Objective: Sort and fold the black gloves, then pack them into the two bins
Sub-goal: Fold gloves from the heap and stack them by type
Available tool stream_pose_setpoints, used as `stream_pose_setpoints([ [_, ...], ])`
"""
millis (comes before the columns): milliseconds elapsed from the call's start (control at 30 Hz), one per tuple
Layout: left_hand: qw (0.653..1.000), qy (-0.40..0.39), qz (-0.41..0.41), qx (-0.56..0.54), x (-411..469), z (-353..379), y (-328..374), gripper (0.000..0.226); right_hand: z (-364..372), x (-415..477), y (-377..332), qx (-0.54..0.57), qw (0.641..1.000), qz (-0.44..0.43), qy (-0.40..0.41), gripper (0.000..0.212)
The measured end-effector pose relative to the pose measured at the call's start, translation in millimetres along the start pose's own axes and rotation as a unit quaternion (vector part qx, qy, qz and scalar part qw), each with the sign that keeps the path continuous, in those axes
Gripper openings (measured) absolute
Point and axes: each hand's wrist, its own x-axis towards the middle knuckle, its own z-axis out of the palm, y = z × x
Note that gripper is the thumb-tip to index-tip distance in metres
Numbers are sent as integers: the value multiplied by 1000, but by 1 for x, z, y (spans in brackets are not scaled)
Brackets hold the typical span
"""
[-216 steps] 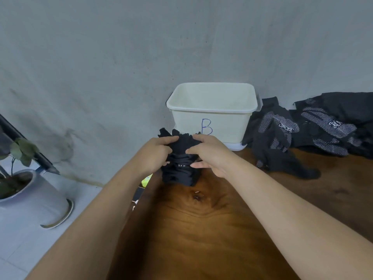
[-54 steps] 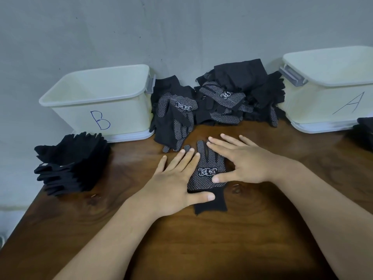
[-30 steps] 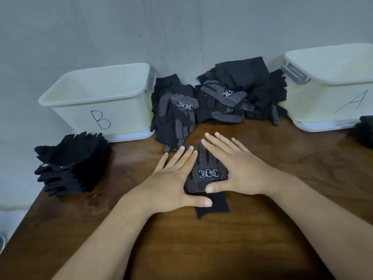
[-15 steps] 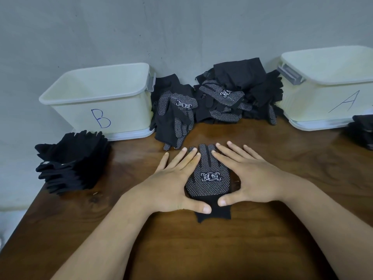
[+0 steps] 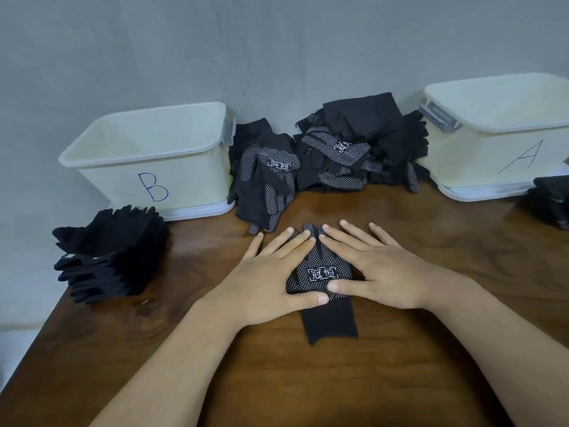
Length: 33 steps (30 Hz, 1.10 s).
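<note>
A brown wooden counter [image 5: 308,383] fills the near view. At its middle lies a single black knit glove with white grip dots and a white framed logo [image 5: 323,263]. It lies flat, its cuff towards 6 o'clock and its fingers towards 12.

Both hands lie released and flat on the glove, grasping nothing. The left hand [image 5: 271,278] covers the glove's 9 o'clock side and its thumb crosses the wrist band. The right hand [image 5: 381,272] covers the 3 o'clock side and its thumb lies just under the logo.

Half a second ago the hands framed the glove more widely, with thumb tips meeting below the palm. Now they have closed inward, and the index fingers nearly touch over the glove's fingers. The glove itself has not shifted.

At 9 o'clock, by the counter's edge, sits a stack of folded plain black gloves [image 5: 110,254]. About seven seconds ago both hands gripped such a bundle in front of the same bin.

Beyond it, at 10 o'clock, stands a cream plastic bin marked B [image 5: 191,180]. At 12 o'clock a loose heap of black dotted gloves [image 5: 338,155] leans on the grey wall [image 5: 277,50]. At 2 o'clock stands a cream plastic bin marked A [image 5: 480,161].
</note>
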Motion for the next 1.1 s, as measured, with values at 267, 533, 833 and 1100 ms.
stream_pose_setpoints([
  [267, 987, 103, -5, -121, 0, 0, -9, 83, 2, -1, 2, 8, 1000, -1, 15, 90],
  [533, 926, 309, -94, -195, 7, -16, -6, 17, 5, 3, 13, 126, 979, 27, 160, 68],
  [833, 954, 250, -162, -17, 96, -116, -27, 25, 6, 3, 14, 122, 976, 16, 181, 62],
  [1100, 951, 165, -207, 157, 162, -162, -54, 40, 11, 5, 18, 125, 972, 15, 199, 62],
])
